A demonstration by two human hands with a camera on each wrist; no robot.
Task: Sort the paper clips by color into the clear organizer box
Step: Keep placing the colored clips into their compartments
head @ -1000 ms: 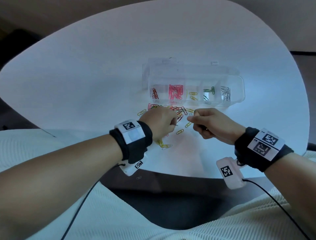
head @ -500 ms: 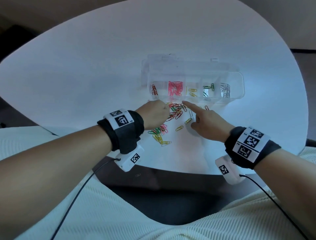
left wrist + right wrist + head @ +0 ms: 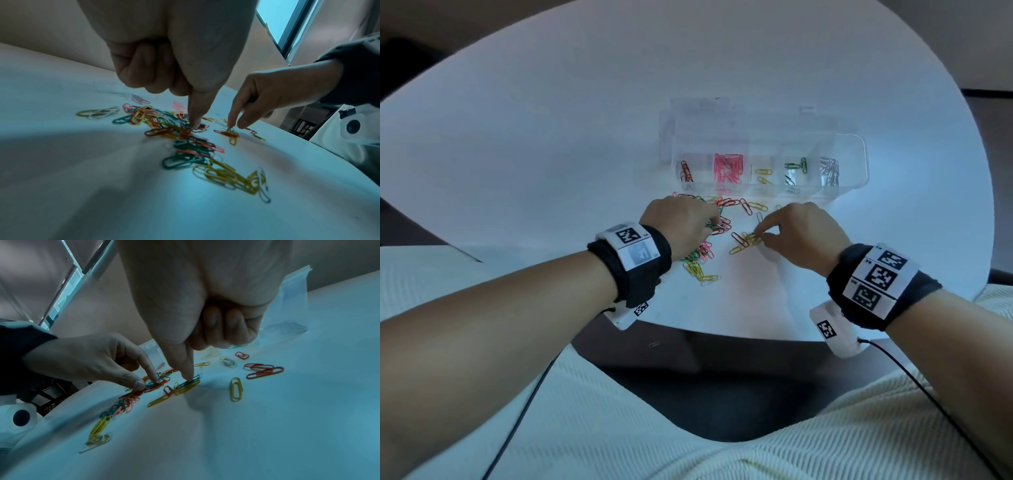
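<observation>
Index fingers down among the loose clips

Left hand (image 3: 681,226) and right hand (image 3: 801,233) each press one straight forefinger (other fingers curled, gripping nothing) onto paper clips (image 3: 744,241).

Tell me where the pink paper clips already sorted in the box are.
In the head view, the pink paper clips fill the clear organizer box's second compartment from the left, between red clips and yellow clips.

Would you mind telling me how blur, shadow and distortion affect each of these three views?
Head view: wide-angle lens bows the white table; clear organizer box faint. Left wrist view: near yellow clips smeared, left hand casting a shadow. Right wrist view: blue cast, shadow under right hand.
</observation>
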